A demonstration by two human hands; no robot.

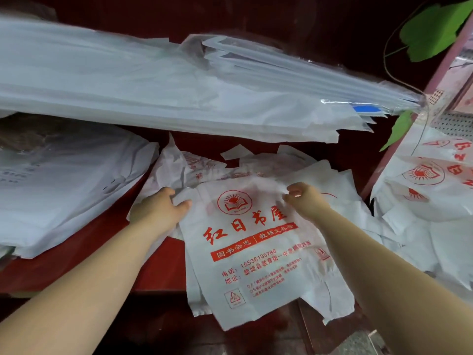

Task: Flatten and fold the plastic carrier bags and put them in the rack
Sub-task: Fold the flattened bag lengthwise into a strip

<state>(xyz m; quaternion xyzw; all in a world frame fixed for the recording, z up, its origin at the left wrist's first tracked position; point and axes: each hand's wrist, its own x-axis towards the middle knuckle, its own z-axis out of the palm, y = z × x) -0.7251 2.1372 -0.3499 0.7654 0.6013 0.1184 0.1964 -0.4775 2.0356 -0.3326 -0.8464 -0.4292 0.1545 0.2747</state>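
— Seen from the head, looking down?
— Showed a white carrier bag (256, 252) printed in red, lying face up atop a loose pile of like bags (340, 201) on a dark red counter (161, 267), with its lower edge hanging past the counter's front.

— And the grips?
— Pinched the bag at both upper corners: left hand (158, 210) with fingers and thumb closed on the top left corner, right hand (305, 201) with curled fingers nipping the top right edge. No flat, spread palm on either side.

— Around it?
— Held a flat stack of pale bags (64, 190) to the left, another printed heap (422, 190) to the right beside a pink frame (377, 172), and a long bundle of clear film (153, 80) overhead. Possibly the rack, that frame; impossible to say.

— Likely to go wrong?
— Probably dragging the bags beneath along, through cling between films; or sliding the overhanging bag off the front; or stretching a thin corner by pulling too hard; or folding creases in unsmoothed.
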